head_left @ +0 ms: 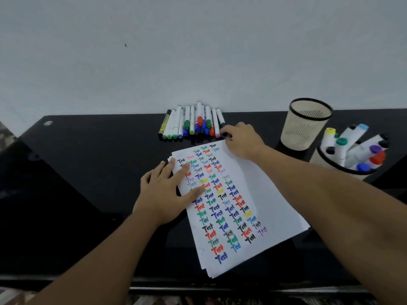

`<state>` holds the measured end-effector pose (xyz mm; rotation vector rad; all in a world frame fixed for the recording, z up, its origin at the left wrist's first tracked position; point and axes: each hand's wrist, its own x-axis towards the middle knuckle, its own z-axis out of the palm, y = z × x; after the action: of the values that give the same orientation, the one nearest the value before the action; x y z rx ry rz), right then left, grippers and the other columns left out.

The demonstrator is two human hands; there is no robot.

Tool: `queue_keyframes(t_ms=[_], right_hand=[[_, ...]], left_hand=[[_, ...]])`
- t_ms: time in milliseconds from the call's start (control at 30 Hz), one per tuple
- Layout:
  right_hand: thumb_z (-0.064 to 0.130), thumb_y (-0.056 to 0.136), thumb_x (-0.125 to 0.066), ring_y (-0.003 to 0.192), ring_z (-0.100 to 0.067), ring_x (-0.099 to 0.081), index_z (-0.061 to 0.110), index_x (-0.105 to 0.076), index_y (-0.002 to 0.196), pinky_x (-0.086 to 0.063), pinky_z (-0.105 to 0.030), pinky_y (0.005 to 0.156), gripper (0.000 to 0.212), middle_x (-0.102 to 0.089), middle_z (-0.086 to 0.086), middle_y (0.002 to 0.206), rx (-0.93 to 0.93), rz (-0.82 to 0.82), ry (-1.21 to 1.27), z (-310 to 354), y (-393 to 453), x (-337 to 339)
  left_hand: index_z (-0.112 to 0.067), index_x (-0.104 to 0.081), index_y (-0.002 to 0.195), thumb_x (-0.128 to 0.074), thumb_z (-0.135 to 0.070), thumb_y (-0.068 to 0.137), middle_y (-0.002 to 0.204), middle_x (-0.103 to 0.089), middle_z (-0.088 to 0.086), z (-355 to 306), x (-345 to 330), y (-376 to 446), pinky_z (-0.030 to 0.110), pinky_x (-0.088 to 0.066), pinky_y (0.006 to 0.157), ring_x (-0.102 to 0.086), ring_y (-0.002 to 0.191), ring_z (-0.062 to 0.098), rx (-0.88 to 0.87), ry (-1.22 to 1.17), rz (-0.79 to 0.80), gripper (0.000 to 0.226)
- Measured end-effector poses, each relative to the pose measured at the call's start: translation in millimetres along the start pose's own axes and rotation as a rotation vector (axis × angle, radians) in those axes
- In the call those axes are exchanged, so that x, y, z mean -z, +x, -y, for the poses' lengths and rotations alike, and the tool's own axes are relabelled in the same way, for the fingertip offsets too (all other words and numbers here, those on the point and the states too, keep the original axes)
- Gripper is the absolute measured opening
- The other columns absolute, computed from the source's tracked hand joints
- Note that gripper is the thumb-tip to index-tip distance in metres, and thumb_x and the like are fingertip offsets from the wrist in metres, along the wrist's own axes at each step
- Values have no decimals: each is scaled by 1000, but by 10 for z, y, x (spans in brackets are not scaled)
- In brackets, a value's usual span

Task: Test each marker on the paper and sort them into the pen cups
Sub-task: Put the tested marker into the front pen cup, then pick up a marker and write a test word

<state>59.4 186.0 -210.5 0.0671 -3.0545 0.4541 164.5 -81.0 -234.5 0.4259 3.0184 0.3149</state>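
Note:
A stack of white paper (pixel 259 194) covered in coloured "Test" marks lies on the black table. My left hand (pixel 169 190) presses flat on the paper's left edge with straight fingers. A row of markers (pixel 191 124) lies at the table's far edge against the wall. My right hand (pixel 241 139) reaches to the right end of that row, its fingers curled round the black-tipped marker (pixel 220 117) there. An empty beige mesh cup (pixel 306 124) stands at the right. A second cup (pixel 343 170), nearer and further right, holds several markers.
The black glossy table (pixel 88 172) runs up to a pale wall (pixel 176 51) behind the markers. The table's front edge crosses the bottom of the view.

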Motion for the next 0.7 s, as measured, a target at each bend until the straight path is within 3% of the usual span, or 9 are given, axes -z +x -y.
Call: queue_keyframes(t_ms=[100, 267, 433, 533, 700], right_hand=[[30, 108, -41, 126, -30, -45, 34, -56, 142, -51, -46, 95, 37, -52, -8, 134, 9, -17, -41, -8, 61, -33], [31, 107, -43, 110, -24, -49, 32, -60, 133, -49, -37, 83, 31, -50, -7, 124, 41, -81, -57, -60, 116, -28], [36, 108, -41, 119, -27, -50, 33, -56, 143, -51, -41, 88, 39, -55, -5, 132, 59, -24, -126, -48, 154, -10], [34, 105, -50, 101, -25, -57, 26, -59, 128, -50, -39, 80, 26, -60, -6, 117, 45, -146, -139, -22, 125, -17], [22, 105, -55, 80, -23, -53, 15, -52, 110, -51, -44, 69, 9, -60, -7, 96, 121, -519, -20, -10, -95, 61]], left_hand=[[-54, -5, 157, -14, -98, 77, 170, 4, -9, 3, -10, 7, 43, 4, 123, 8, 155, 13, 1, 12, 4, 92], [-55, -5, 156, -14, -99, 76, 170, 4, -10, -5, -14, 17, 42, 4, 123, 8, 155, 13, 8, 9, -2, 92], [-55, -4, 156, -11, -101, 74, 170, 5, -11, 0, -18, 12, 43, 3, 124, 8, 155, 13, 10, 11, -4, 94], [-56, -5, 156, -13, -100, 75, 170, 4, -11, 3, -21, 16, 43, 3, 124, 8, 155, 12, 10, 4, -7, 93], [-56, -8, 156, -13, -101, 74, 170, 2, -11, 12, -35, 9, 42, 2, 124, 7, 156, 13, 7, -6, -22, 93]])
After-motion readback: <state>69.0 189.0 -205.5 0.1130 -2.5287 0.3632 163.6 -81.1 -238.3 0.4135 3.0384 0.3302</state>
